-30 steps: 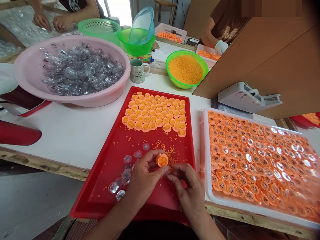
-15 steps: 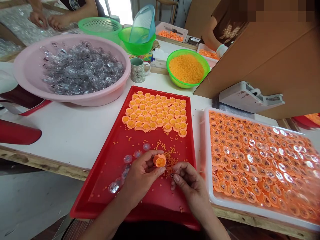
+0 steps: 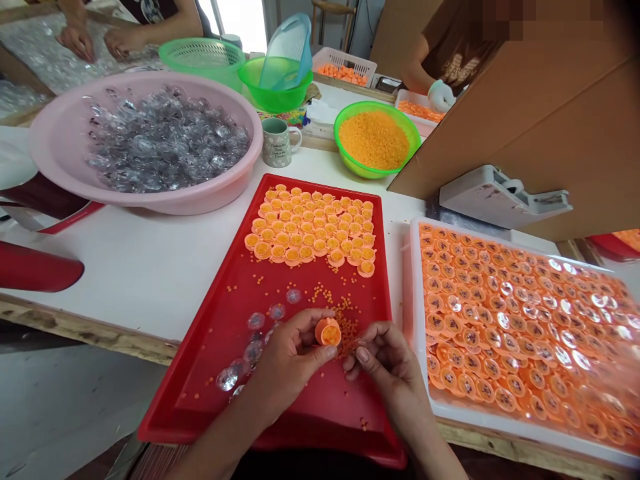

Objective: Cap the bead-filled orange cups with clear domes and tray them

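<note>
My left hand [image 3: 295,350] pinches a small orange toy cup [image 3: 330,331] between thumb and fingers. The cup tips toward me, with orange bits showing inside. Just to its right, my right hand [image 3: 387,360] has its thumb pressed to curled fingers; whatever lies between them is too small to make out. Both hands hover over a red tray [image 3: 215,393]. Loose orange pellets [image 3: 345,313] are scattered under and beyond the fingers. Several clear plastic domes [image 3: 253,350] lie left of my left hand, partly covered by it. Rows of filled orange cups [image 3: 307,227] occupy the tray's far half.
A pink basin [image 3: 240,177] of clear domes stands at left, near a mug [image 3: 277,143]. Behind the tray is a green bowl [image 3: 375,141] of pellets. At right are a white bin [image 3: 417,320] of capped cups, a tape dispenser [image 3: 500,193] and cardboard [image 3: 525,120]. Two co-workers work opposite.
Both my hands have shifted slightly right, the left one carrying the cup and uncovering more of the domes. Across the table, a co-worker's gloved hand has moved a little.
</note>
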`<control>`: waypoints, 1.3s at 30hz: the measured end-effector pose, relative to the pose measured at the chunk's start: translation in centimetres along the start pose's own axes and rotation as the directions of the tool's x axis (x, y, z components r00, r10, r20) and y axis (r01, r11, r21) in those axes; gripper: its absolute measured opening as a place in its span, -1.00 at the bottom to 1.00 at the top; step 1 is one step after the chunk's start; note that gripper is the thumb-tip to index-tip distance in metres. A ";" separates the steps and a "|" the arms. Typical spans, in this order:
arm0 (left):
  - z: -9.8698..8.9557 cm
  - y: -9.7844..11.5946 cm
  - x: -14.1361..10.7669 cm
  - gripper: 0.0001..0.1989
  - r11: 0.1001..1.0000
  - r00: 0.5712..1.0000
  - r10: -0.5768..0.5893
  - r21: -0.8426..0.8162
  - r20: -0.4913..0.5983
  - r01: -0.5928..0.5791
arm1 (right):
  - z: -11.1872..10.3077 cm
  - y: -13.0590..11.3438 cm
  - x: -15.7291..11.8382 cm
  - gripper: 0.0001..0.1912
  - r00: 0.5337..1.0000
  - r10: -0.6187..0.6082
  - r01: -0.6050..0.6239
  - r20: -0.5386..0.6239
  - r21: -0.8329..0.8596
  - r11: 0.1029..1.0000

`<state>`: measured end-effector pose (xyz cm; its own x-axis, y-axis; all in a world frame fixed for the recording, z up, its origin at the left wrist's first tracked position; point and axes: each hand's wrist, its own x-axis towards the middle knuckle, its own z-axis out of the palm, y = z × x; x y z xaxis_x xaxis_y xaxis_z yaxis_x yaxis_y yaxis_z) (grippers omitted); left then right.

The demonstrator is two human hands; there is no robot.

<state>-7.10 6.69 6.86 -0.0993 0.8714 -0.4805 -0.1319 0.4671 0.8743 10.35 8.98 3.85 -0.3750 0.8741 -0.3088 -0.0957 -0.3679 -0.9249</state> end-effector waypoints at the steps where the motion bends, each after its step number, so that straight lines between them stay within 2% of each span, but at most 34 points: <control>1: 0.0 0.0 0.0 -0.66 1.000 1.000 0.000 0.002 0.012 0.000 | -0.1 0.0 0.0 -0.86 1.000 -0.006 0.006 -0.001 -0.005 1.000; 5: 0.0 -0.4 -0.1 -0.66 1.000 0.998 0.004 -0.013 0.059 -0.003 | -0.4 0.2 0.0 -0.74 0.999 0.010 -0.008 0.040 -0.056 0.998; 8: 0.1 -0.7 0.1 -0.66 0.999 0.997 -0.008 -0.030 0.074 0.010 | -0.6 0.6 0.0 -0.81 0.998 0.024 -0.024 0.053 0.008 1.000; 10: 0.1 -0.7 0.1 -0.64 0.999 0.996 -0.028 -0.045 0.084 0.031 | -0.7 0.9 0.1 -0.85 1.000 0.010 -0.010 0.014 0.023 1.000; 15: 0.2 -0.4 0.1 -0.55 0.995 0.991 -0.044 -0.078 0.124 0.054 | -1.1 0.7 0.3 -0.79 0.998 -0.001 -0.006 -0.070 -0.110 0.994; 18: 0.3 -0.5 0.0 -0.60 0.989 0.992 -0.037 -0.136 0.121 0.053 | -1.3 0.2 0.6 -0.82 0.999 0.029 -0.032 -0.029 -0.112 0.993; 21: 0.5 -0.8 0.0 -0.68 0.984 0.991 -0.038 -0.166 0.128 0.059 | -1.5 -0.3 1.0 -0.87 1.000 0.005 -0.001 0.022 -0.178 0.984; 25: 1.1 -1.3 0.0 -0.62 0.984 0.988 -0.028 -0.168 0.155 0.054 | -1.1 -0.3 1.2 -0.91 1.000 -0.029 0.029 0.007 -0.230 0.973; 28: 1.3 -1.7 0.0 -0.54 1.000 0.992 0.026 -0.006 0.124 -0.026 | -0.6 -0.2 1.0 -0.91 0.995 -0.086 0.068 -0.047 -0.302 0.951; 31: 1.2 -2.0 0.0 -0.56 0.965 0.978 0.174 0.177 0.111 -0.192 | -0.3 -0.3 0.4 -0.95 0.968 -0.248 0.197 -0.044 -0.480 0.855; 33: 1.1 -2.2 0.0 -0.60 0.921 0.950 0.292 0.235 0.107 -0.310 | -0.2 -0.4 0.1 -0.93 0.936 -0.351 0.282 -0.009 -0.577 0.766; 36: 1.0 -2.3 0.0 -0.63 0.844 0.884 0.460 0.266 0.089 -0.466 | -0.1 -0.6 -0.1 -0.89 0.894 -0.447 0.345 0.015 -0.661 0.667; 39: 1.1 -2.2 0.0 -0.60 0.778 0.825 0.559 0.294 0.081 -0.556 | 0.0 -0.8 -0.1 -0.88 0.857 -0.514 0.390 0.035 -0.697 0.602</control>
<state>-5.67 5.79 5.04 -0.0756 0.9923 0.0982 0.2421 -0.0773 0.9672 10.44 9.21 4.66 -0.3047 0.9271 0.2184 0.4391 0.3402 -0.8315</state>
